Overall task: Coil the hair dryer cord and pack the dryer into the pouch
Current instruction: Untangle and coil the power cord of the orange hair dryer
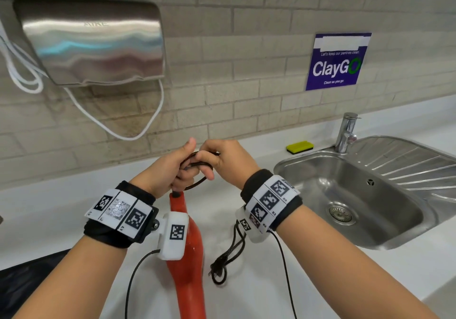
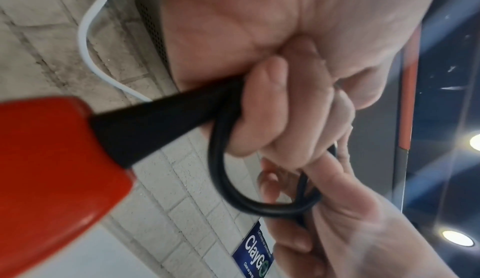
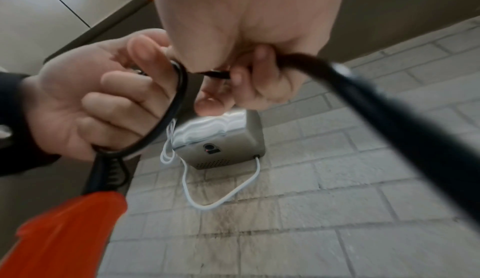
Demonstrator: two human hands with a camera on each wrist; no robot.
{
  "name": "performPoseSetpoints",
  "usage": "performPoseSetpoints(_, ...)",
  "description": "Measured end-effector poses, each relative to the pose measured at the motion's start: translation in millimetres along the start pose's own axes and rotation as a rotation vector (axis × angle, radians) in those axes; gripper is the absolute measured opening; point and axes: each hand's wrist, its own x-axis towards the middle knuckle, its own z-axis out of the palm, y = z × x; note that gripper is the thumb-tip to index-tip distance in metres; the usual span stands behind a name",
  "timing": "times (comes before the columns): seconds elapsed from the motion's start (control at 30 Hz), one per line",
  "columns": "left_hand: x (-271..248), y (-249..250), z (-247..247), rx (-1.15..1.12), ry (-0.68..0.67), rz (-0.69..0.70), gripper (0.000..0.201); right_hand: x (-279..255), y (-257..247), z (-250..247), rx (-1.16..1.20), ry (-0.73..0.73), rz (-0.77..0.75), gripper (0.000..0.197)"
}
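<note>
A red hair dryer (image 1: 190,252) hangs handle-up over the white counter, its black cord (image 1: 197,185) coming out of the handle top. My left hand (image 1: 170,168) grips a loop of that cord (image 2: 221,171) near the black strain relief (image 2: 161,118), fingers curled round it. My right hand (image 1: 222,160) pinches the cord (image 3: 218,74) right beside the left hand, and the rest of the cord (image 3: 405,126) runs away past the wrist. A bundle of loose cord with the plug (image 1: 225,257) hangs below the right wrist. A dark pouch-like fabric (image 1: 27,286) lies at the lower left.
A steel sink (image 1: 320,168) with a tap (image 1: 346,132) sits to the right, a yellow sponge (image 1: 299,147) behind it. A steel hand dryer (image 1: 91,42) with a white cable (image 1: 138,133) hangs on the tiled wall, near a blue ClayGo sign (image 1: 335,62).
</note>
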Motion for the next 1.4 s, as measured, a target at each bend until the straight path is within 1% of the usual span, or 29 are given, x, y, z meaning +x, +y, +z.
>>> performPoseSetpoints(0.07,0,1,2,0.012,0.056,-0.019,0.064,-5,4,5,0.072,-0.017,-0.006,0.031)
performPoseSetpoints(0.13,1,0,3,-0.026,0.104,-0.015,0.054,-11,9,8,0.162,0.02,0.014,0.038)
performPoseSetpoints(0.17,2,-1,2,-0.063,0.117,-0.019,0.052,-13,13,10,0.205,0.037,0.028,0.038)
performPoseSetpoints(0.3,6,-4,0,-0.193,0.108,-0.054,0.058,-18,14,9,0.311,0.041,0.062,0.026)
performPoseSetpoints(0.4,7,-3,2,-0.237,0.076,-0.052,0.056,-18,11,4,0.342,0.154,0.059,0.022)
performPoseSetpoints(0.47,8,-3,3,-0.222,0.063,-0.049,0.058,-17,10,0,0.363,0.226,0.057,0.019)
performPoseSetpoints(0.6,9,-2,7,-0.19,0.055,-0.023,0.058,-17,8,-1,0.36,0.254,0.016,0.019)
performPoseSetpoints(0.73,9,-3,13,-0.142,0.026,0.0,0.037,-18,4,3,0.378,0.219,-0.065,0.02)
performPoseSetpoints(0.8,9,-2,14,-0.164,0.047,-0.022,0.037,-17,5,4,0.374,0.194,-0.033,0.022)
performPoseSetpoints(0.83,9,-2,13,-0.178,0.063,-0.034,0.042,-16,8,4,0.358,0.195,-0.003,0.022)
performPoseSetpoints(0.9,8,-1,11,-0.158,0.103,-0.047,0.051,-16,16,0,0.282,0.244,0.054,0.022)
performPoseSetpoints(0.97,6,0,10,-0.07,0.121,-0.042,0.049,-16,25,-4,0.264,0.295,0.092,0.023)
performPoseSetpoints(1.0,4,1,11,-0.03,0.114,-0.037,0.046,-16,28,-5,0.265,0.309,0.089,0.023)
performPoseSetpoints(1.07,2,2,12,-0.002,0.11,-0.02,0.042,-18,29,-4,0.242,0.314,0.032,0.023)
performPoseSetpoints(1.13,2,2,11,-0.072,0.13,-0.009,0.037,-20,31,1,0.189,0.275,-0.02,0.025)
performPoseSetpoints(1.17,3,2,9,-0.14,0.146,-0.009,0.036,-22,33,3,0.166,0.233,-0.016,0.025)
performPoseSetpoints(1.23,5,0,5,-0.263,0.187,0.001,0.036,-28,39,10,0.135,0.115,0.052,0.024)
performPoseSetpoints(1.3,6,-3,2,-0.34,0.238,0.025,0.039,-39,43,20,0.083,-0.014,0.119,0.024)
performPoseSetpoints(1.33,7,-5,1,-0.373,0.26,0.042,0.04,-45,44,26,0.041,-0.075,0.143,0.026)
performPoseSetpoints(1.4,8,-8,1,-0.432,0.303,0.074,0.042,-57,42,39,-0.04,-0.185,0.169,0.037)
